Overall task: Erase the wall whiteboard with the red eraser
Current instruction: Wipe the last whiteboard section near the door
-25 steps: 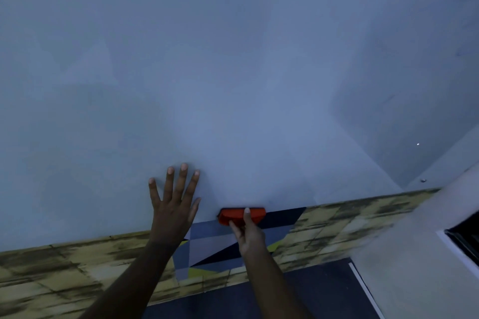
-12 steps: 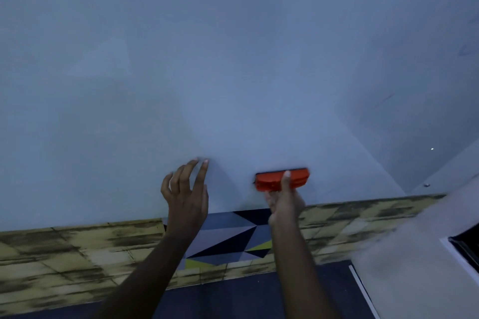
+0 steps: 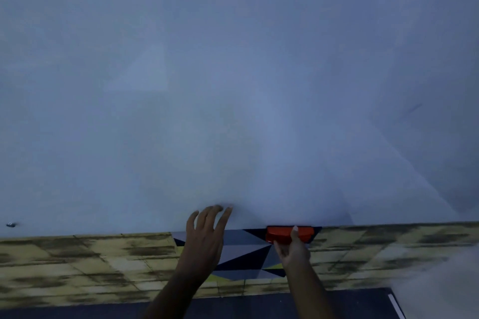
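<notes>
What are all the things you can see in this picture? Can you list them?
whiteboard: one, pale bluish white, fills most of the view on the wall.
red eraser: one, red-orange, at the bottom edge of the whiteboard, right of centre.
patterned strip: one, yellow with dark smudges, runs along the wall under the whiteboard.
triangle patch: one, grey, dark blue and yellow, in the strip between the two arms.
small metal fitting: one, silvery, far left on the whiteboard near its bottom edge.
floor: dark blue, along the bottom.
left hand: one, fingertips up at the whiteboard's lower edge, holding nothing.
right hand: one, grips the red eraser from below.
</notes>
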`<state>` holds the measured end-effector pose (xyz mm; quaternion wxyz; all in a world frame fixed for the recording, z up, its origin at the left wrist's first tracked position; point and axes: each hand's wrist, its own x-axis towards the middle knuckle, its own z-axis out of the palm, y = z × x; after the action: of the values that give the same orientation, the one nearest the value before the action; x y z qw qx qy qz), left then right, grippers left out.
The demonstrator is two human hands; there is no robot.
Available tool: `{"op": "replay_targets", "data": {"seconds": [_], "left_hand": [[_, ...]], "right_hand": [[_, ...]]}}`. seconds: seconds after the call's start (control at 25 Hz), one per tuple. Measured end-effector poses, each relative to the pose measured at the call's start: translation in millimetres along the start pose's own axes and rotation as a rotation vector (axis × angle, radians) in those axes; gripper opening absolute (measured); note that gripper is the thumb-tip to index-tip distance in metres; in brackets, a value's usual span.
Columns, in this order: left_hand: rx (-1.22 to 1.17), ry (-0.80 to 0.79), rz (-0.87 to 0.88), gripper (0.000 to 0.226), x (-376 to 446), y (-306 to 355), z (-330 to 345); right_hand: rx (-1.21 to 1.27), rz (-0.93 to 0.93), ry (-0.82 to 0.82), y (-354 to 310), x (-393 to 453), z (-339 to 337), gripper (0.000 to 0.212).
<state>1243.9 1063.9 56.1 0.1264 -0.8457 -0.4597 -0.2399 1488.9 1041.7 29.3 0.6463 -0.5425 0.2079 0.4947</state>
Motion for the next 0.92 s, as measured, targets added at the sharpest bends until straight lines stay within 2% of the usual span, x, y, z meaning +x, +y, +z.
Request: {"op": "replay_targets", "data": {"seconds": [0.08, 0.2, 0.36, 0.52, 0.64, 0.72, 0.84, 0.92], "left_hand": [[0.002, -0.071, 0.045, 0.083, -7, 5, 4], [-0.023, -0.138, 0.027, 0.077, -11, 17, 8], [-0.069, -0.186, -0.05, 0.075, -4, 49, 14], [-0.112, -0.224, -0.131, 0.075, 1, 71, 21], [-0.115, -0.225, -0.187, 0.076, -3, 79, 22], [-0.117, -0.17, -0.246, 0.077, -2, 79, 19], [-0.11, -0.023, -0.325, 0.056, 2, 69, 12], [-0.087, 0.057, -0.348, 0.046, 2, 55, 3]], "right_hand": [[-0.011, -0.186, 0.101, -19, -7, 4, 0.06], [-0.013, -0.632, 0.19, -57, -39, 21, 0.051], [-0.012, -1.099, 0.102, -98, -85, 42, 0.063], [-0.218, -1.598, -0.015, -117, -112, 54, 0.069], [-0.425, -1.766, -0.078, -115, -125, 60, 0.07], [-0.592, -1.864, -0.09, -96, -131, 66, 0.073], [-0.974, -2.074, -0.19, -41, -115, 67, 0.066], [-1.211, -2.122, -0.263, -5, -89, 54, 0.071]]}}
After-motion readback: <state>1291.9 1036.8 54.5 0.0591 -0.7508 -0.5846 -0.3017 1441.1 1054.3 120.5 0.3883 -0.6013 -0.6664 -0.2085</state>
